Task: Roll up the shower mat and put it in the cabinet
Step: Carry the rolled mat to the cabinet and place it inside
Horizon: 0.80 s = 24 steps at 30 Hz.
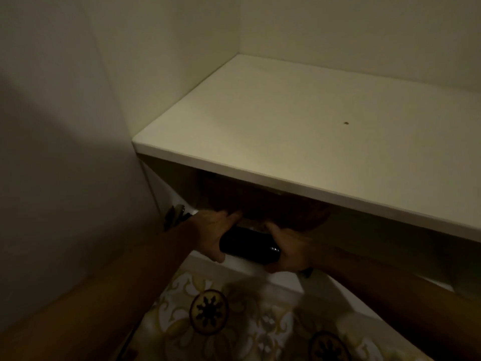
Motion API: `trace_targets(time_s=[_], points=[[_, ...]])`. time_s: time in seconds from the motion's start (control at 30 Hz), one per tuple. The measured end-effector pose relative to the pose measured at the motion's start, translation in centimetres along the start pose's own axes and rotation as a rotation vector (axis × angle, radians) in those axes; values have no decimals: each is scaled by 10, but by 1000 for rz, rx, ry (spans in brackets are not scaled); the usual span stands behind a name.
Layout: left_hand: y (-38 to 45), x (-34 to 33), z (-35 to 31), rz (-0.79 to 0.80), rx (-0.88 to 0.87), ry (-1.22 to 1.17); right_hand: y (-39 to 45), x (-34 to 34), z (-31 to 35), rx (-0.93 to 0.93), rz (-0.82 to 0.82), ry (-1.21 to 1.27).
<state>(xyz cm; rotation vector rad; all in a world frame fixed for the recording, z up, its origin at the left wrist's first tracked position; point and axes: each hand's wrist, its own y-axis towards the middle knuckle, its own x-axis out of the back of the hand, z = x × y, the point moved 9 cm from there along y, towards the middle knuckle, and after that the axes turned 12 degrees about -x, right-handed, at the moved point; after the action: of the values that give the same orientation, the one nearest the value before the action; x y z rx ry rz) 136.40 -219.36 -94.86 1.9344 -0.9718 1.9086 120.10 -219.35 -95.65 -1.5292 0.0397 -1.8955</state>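
Note:
A dark rolled shower mat lies crosswise at the mouth of the cabinet's lower compartment. My left hand grips its left end and my right hand grips its right end. Both hands reach just under the white cabinet shelf. Behind the roll, a brownish rounded object sits inside the dim compartment, partly hidden by the shelf edge.
A plain wall stands close on the left. Patterned floor tiles with dark flower medallions lie below. A dark hinge-like fitting shows at the compartment's left edge. The light is dim.

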Motion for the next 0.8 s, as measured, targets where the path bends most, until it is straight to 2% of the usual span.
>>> trace_targets(time_s=[0.2,0.3,0.37,0.5,0.63,0.8], points=[[6,-9,3,-87,-11,-51,2,2,-1,52,9,47],[4,-2,-3,-177,9,36,1,4,-6,54,7,122],[4,2,-10,-233,52,123,-1,8,-9,72,-51,79],[11,-10,-22,-119,109,300,-8,9,-22,62,-96,-67],[17,-7,-17,-68,176,318,-8,17,-21,35,-147,-127],[16,-1,-13,-47,200,312,-7,13,-11,10,-77,-141]])
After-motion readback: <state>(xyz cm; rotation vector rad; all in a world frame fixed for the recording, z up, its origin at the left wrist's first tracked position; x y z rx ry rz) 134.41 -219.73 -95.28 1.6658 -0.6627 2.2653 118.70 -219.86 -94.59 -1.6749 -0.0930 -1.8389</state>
